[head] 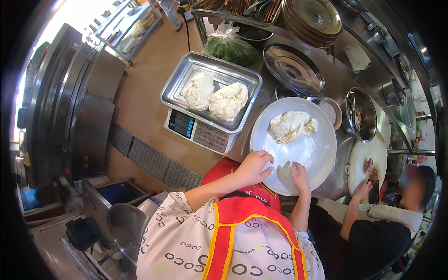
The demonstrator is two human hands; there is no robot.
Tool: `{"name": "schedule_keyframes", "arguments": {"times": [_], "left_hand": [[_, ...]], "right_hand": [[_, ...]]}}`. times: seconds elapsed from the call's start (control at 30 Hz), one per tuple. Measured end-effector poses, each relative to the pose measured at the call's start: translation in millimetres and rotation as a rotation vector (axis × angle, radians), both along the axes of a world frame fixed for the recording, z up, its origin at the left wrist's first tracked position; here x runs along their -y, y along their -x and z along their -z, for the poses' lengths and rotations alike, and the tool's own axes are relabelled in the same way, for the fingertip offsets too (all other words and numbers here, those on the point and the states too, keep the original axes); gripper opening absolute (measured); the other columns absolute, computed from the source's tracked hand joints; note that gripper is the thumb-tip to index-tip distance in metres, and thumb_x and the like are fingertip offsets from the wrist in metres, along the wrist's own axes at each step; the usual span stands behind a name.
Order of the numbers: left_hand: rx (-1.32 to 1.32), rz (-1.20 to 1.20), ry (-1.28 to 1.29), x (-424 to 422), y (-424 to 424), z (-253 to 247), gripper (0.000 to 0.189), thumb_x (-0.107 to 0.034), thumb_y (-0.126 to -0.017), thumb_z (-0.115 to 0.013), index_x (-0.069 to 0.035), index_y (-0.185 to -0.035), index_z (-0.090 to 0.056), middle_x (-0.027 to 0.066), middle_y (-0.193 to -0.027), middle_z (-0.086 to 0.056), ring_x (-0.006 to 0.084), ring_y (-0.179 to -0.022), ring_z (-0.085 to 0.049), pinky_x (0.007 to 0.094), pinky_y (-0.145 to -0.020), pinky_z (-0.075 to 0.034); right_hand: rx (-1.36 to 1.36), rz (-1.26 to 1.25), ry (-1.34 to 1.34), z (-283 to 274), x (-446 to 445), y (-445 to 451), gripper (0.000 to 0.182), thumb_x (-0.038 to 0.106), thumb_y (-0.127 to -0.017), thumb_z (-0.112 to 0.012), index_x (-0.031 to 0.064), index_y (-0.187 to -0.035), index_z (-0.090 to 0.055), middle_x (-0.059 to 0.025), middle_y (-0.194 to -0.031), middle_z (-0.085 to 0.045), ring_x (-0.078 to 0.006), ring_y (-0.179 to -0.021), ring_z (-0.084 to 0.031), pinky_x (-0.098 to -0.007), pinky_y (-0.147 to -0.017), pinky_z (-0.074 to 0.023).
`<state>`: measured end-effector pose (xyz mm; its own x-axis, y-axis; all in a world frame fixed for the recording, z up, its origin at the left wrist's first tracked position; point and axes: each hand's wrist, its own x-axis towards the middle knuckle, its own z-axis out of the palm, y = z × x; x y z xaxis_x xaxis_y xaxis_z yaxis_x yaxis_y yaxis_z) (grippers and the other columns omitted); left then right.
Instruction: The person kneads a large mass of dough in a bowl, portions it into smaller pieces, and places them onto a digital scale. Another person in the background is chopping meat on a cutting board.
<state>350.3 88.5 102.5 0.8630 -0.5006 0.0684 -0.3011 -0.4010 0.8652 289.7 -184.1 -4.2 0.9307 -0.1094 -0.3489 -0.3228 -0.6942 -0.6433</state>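
Note:
My left hand hovers at the near left rim of a wide, shallow metal basin, fingers curled apart with nothing between them. My right hand is over the basin's near edge, its fingers apart and empty. A lump of rough dough lies in the far part of the basin. To the left, a rectangular steel tray rests on a digital scale and holds two more dough lumps.
On the right, a co-worker cuts meat on a round board. A steel bowl with utensils, a small bowl of white powder, a steel lid, bagged greens and stacked plates stand around the basin.

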Motion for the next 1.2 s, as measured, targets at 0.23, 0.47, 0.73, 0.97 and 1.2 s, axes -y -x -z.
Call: {"name": "schedule_keyframes", "arguments": {"times": [0.23,0.47,0.73,0.97,1.2], "left_hand": [[0.002,0.001,-0.002,-4.4,0.6,1.9,0.02,-0.013,-0.08,-0.068,-0.006,-0.096,-0.06,0.0128,-0.096,-0.059,0.0332,-0.092,-0.059,0.0398,-0.081,-0.048],[0.018,-0.037,0.022,-11.7,0.5,1.8,0.02,-0.013,-0.079,-0.068,-0.006,-0.097,-0.06,0.0122,-0.096,-0.06,0.0325,-0.091,-0.059,0.0397,-0.08,-0.048],[0.027,-0.042,0.035,-12.6,0.2,6.5,0.019,-0.013,-0.08,-0.068,-0.007,-0.096,-0.06,0.0119,-0.096,-0.06,0.0327,-0.091,-0.059,0.0399,-0.08,-0.047],[0.016,-0.031,0.038,-13.9,-0.3,7.0,0.018,-0.013,-0.08,-0.068,-0.007,-0.095,-0.06,0.012,-0.096,-0.06,0.0329,-0.091,-0.059,0.0402,-0.081,-0.047],[0.004,-0.007,0.024,-14.8,-3.2,6.6,0.018,-0.013,-0.08,-0.068,-0.006,-0.095,-0.061,0.0124,-0.096,-0.06,0.0332,-0.091,-0.059,0.0403,-0.081,-0.047]], "right_hand": [[0.028,-0.002,0.008,-6.4,-8.4,1.6,0.039,0.025,-0.09,-0.061,0.0028,-0.122,-0.056,-0.0239,-0.117,-0.057,-0.0403,-0.11,-0.053,-0.0442,-0.093,-0.0444],[0.027,-0.032,0.022,-11.6,-15.9,-4.5,0.038,0.023,-0.09,-0.061,0.0026,-0.121,-0.057,-0.0232,-0.117,-0.057,-0.0398,-0.111,-0.053,-0.044,-0.094,-0.0441],[0.033,-0.04,0.017,-8.1,-19.1,-3.8,0.036,0.022,-0.09,-0.06,0.0026,-0.12,-0.057,-0.0225,-0.116,-0.058,-0.0393,-0.11,-0.053,-0.044,-0.095,-0.0431],[0.047,-0.034,0.015,-8.7,-19.0,-0.7,0.036,0.021,-0.09,-0.06,0.0026,-0.12,-0.057,-0.0225,-0.116,-0.058,-0.0394,-0.11,-0.053,-0.0438,-0.094,-0.043],[0.019,-0.007,0.01,-15.1,-25.3,-0.7,0.035,0.02,-0.09,-0.059,0.0024,-0.12,-0.057,-0.0225,-0.116,-0.058,-0.0389,-0.111,-0.053,-0.0436,-0.095,-0.0428]]}}
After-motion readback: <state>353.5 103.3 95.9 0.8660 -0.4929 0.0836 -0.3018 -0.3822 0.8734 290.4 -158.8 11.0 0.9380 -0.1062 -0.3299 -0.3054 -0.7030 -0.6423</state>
